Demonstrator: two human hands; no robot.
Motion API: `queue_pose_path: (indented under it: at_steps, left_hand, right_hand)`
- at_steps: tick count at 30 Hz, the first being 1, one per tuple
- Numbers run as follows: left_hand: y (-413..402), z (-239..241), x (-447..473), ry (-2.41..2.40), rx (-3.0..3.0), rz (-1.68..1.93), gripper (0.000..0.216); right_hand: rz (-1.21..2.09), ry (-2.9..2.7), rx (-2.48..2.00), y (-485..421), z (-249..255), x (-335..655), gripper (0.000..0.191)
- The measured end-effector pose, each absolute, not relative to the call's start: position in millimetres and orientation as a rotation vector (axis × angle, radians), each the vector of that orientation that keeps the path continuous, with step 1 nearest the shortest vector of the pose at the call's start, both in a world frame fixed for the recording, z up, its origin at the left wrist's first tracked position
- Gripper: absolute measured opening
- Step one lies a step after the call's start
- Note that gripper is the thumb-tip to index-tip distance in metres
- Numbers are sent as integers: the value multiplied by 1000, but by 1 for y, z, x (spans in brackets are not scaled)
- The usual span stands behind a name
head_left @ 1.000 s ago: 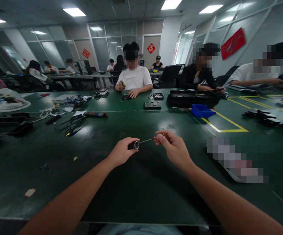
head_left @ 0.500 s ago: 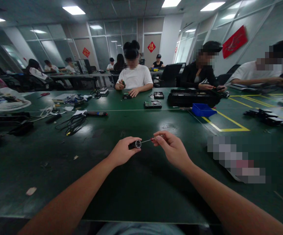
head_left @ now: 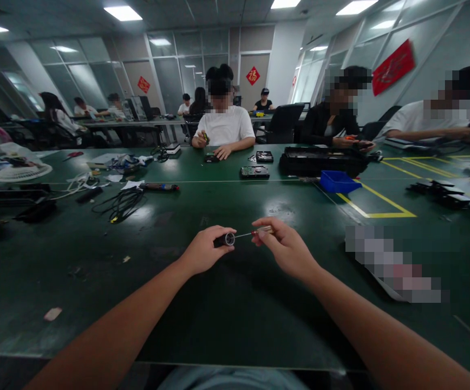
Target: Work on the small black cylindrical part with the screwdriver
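My left hand (head_left: 204, 251) is closed round a short black cylinder (head_left: 223, 240) whose round, silvery-rimmed end faces right and toward me; its exact kind I cannot make out. A screwdriver (head_left: 265, 231) with a clear and red handle is held in the fingers of my right hand (head_left: 287, 245). Its thin metal shaft points left, and the tip meets the rim end of the cylinder. Whether the tip sits inside the end or against its edge I cannot tell. Both hands hover over the near middle of the green table (head_left: 219, 325).
Black cables (head_left: 123, 206) and a pen-like tool (head_left: 160, 187) lie ahead on the left. Hard drives (head_left: 254, 171), a blue bin (head_left: 339, 181) and a long black casing (head_left: 324, 161) stand farther off. A blurred-out object (head_left: 389, 265) lies right. A co-worker (head_left: 223, 127) sits opposite.
The fingers of my right hand have shifted and loosened slightly around the screwdriver handle, which shows more now. My left hand and the black cylinder stay in place.
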State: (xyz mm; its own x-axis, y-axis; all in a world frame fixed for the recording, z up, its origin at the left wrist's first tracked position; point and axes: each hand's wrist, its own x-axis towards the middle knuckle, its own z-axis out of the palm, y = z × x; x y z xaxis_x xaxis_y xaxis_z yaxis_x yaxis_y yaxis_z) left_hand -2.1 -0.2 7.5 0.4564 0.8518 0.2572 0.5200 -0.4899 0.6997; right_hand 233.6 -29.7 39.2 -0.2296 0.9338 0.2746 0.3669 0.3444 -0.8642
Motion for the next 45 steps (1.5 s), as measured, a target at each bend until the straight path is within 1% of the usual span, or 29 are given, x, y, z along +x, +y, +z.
queue_pose_path:
  at_steps: [4,6,8,12,20,23,26,29,32,36,40,45]
  left_hand:
    - [0,8,-1,1150,2173,807,37]
    - [-1,8,-1,1155,2161,803,38]
    - [-1,9,0,1161,2145,801,38]
    - [-2,10,1,1170,2127,808,38]
    - [-6,11,4,1052,2186,832,40]
    - [-7,12,4,1060,2190,856,39]
    - [-6,13,3,1081,2206,861,39]
    - [-5,14,3,1092,2216,843,40]
    - [-5,15,3,1119,2214,812,42]
    - [-5,14,3,1141,2219,783,44]
    - [-5,12,3,1160,2250,750,44]
    - [-4,10,5,1200,2271,692,45]
  right_hand:
    - [734,-1832,-1206,-31,40,232,29]
    - [685,-1816,-1239,-31,38,232,27]
    - [708,-1746,-1239,-29,36,232,23]
    - [893,-1551,-1167,-25,30,229,21]
    - [1270,-1108,-1047,-13,24,229,32]
    - [1383,-1071,-1059,-10,24,232,30]
    - [1416,-1031,-1057,-10,25,233,27]
    - [1380,-991,-1025,-11,25,231,25]
    - [1274,-1053,-1030,-13,25,229,28]
    - [1052,-1277,-1085,-17,26,229,29]
    - [793,-1545,-1177,-24,31,230,25]
    - [640,-1752,-1183,-30,35,229,21]
